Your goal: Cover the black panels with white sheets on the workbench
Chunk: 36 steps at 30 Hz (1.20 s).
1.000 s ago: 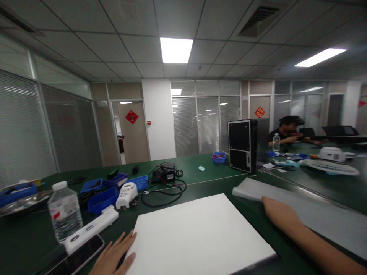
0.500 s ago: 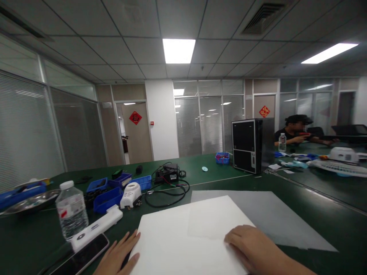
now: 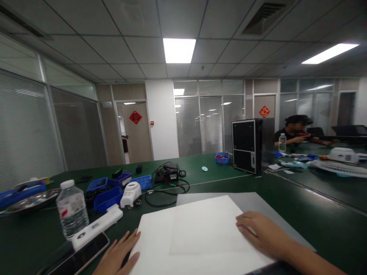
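Observation:
A white square board (image 3: 160,244) lies flat on the green table (image 3: 315,214) in front of me. A thin translucent grey sheet (image 3: 252,202) lies over its right part and sticks out beyond its far and right edges. My right hand (image 3: 262,233) rests palm down on that sheet, fingers stretched out. My left hand (image 3: 117,256) lies flat at the board's near left corner, fingers spread, holding nothing.
Left of the board are a phone (image 3: 78,258), a long white device (image 3: 97,226), a water bottle (image 3: 71,209), blue bins (image 3: 107,198), a white gadget (image 3: 130,194) and black cables (image 3: 169,187). A black computer case (image 3: 246,145) stands behind. A seated person (image 3: 295,131) works at the far right.
My right hand pulled the grey sheet from the table's right side leftward onto the white board, then slid a little right on it. My left hand stayed at the corner.

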Motion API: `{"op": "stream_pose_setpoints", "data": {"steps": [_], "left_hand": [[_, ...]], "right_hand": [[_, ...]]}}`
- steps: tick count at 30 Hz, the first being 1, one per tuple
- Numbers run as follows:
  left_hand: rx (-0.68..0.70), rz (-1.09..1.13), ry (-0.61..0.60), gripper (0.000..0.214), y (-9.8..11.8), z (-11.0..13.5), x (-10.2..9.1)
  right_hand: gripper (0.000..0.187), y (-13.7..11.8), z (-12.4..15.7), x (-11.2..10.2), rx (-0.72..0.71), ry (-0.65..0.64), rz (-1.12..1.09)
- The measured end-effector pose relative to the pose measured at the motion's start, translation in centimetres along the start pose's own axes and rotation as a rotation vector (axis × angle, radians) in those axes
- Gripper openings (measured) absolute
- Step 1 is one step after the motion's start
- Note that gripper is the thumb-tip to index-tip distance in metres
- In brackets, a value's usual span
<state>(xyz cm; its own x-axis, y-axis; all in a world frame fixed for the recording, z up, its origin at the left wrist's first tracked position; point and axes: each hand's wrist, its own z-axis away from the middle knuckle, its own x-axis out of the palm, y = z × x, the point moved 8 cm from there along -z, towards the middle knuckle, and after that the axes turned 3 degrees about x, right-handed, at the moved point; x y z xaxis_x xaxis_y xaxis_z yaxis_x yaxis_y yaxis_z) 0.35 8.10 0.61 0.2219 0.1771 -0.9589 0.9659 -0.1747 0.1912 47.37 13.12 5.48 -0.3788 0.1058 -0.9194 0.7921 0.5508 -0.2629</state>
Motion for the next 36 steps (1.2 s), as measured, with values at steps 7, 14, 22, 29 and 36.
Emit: {"op": "stream_pose_setpoints", "data": {"steps": [7,14,22,29,36], "left_hand": [[0.007,0.011,0.01,0.054,-0.2,0.0,0.1],[-0.012,0.047,0.01,0.054,0.0,0.1,-0.2],[-0.016,0.034,-0.018,0.058,0.5,0.3,-0.5],[-0.002,-0.007,-0.011,0.056,-0.1,0.0,0.2],[-0.001,-0.009,-0.004,0.053,-0.3,0.0,0.4]], "right_hand": [[0.05,-1.8,0.1,0.5,0.021,-0.041,0.026],[0.047,-3.1,0.9,0.5,-0.111,-0.177,-0.053],[0.059,-6.3,1.9,0.4,-0.226,-0.326,-0.185],[0.066,-6.9,2.2,0.2,-0.266,-0.372,-0.211],[0.064,-7.6,2.3,0.0,-0.269,-0.383,-0.192]]}}
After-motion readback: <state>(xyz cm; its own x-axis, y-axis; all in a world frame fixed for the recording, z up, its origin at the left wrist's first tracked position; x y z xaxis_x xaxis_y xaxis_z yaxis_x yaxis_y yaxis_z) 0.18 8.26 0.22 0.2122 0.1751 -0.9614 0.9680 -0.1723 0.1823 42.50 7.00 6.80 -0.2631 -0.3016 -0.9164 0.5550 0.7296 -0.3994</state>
